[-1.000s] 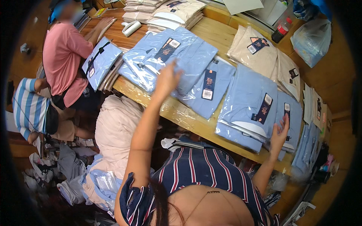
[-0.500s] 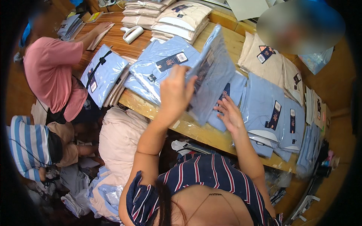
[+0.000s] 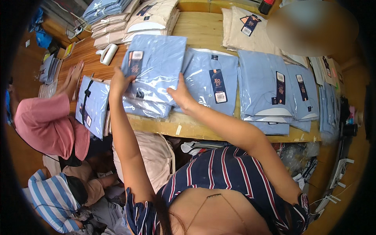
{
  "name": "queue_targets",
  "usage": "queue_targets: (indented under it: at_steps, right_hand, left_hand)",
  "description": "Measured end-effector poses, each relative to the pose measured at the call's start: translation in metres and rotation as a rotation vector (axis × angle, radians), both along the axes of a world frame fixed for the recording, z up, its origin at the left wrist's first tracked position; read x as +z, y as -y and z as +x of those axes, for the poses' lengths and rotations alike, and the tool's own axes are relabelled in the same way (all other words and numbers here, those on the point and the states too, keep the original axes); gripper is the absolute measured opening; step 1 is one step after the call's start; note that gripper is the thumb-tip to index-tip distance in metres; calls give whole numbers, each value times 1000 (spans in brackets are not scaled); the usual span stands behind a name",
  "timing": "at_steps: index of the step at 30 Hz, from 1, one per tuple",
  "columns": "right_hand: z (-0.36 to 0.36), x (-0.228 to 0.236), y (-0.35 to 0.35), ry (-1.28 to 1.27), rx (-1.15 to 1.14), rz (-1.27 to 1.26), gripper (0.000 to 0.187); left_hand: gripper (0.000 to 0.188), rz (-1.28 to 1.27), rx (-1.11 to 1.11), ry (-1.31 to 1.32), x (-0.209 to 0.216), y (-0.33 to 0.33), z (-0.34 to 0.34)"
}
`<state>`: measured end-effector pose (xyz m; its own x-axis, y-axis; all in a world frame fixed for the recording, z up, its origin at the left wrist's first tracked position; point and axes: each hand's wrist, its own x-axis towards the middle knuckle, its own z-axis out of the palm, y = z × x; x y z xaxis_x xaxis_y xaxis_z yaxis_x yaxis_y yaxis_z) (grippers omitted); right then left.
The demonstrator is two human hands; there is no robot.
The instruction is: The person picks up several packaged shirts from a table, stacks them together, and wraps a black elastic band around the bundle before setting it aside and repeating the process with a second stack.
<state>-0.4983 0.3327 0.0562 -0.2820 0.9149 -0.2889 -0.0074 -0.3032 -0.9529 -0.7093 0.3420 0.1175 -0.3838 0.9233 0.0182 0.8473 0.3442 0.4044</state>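
Between both hands is a folded light blue shirt (image 3: 158, 56) in a clear plastic bag, with a dark tag near its left edge. My left hand (image 3: 120, 83) is closed on its left edge, thumb on top. On the opposite lower edge my right hand (image 3: 183, 96) grips the bag, thumb over the plastic. Under the held shirt lie more bagged blue shirts (image 3: 147, 109), partly hidden. Just right of my right hand lies another bagged blue shirt (image 3: 199, 82) with a dark tag.
Blue shirt stacks (image 3: 260, 84) and beige shirts (image 3: 239, 31) line the wooden table (image 3: 196, 29). At the back left are beige piles (image 3: 154, 23) and a white-handled roller (image 3: 109, 54). A person in pink (image 3: 47, 125) works at left, beside a ribbon-tied shirt stack (image 3: 94, 103).
The bagged shirt, earlier tilted on edge in my left hand, now lies nearly flat, farther left over the other blue shirts. My right hand has moved left and taken hold of it.
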Motion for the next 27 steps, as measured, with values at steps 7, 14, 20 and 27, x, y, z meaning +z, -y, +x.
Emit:
queue_targets:
  at_steps: [7, 14, 20, 27]
  right_hand:
    - [-11, 22, -8, 105, 358, 153, 74]
    - [108, 50, 45, 342, 371, 763, 41]
    - [318, 82, 41, 833, -673, 717, 21]
    - [413, -4, 5, 952, -470, 323, 53]
  left_hand:
    - [55, -45, 77, -113, -25, 35, -52]
    - [44, -214, 182, -570, 3, 25, -8]
    - [41, 361, -235, -190, 8, 23, 91]
    - [67, 170, -414, 1072, -85, -18, 331]
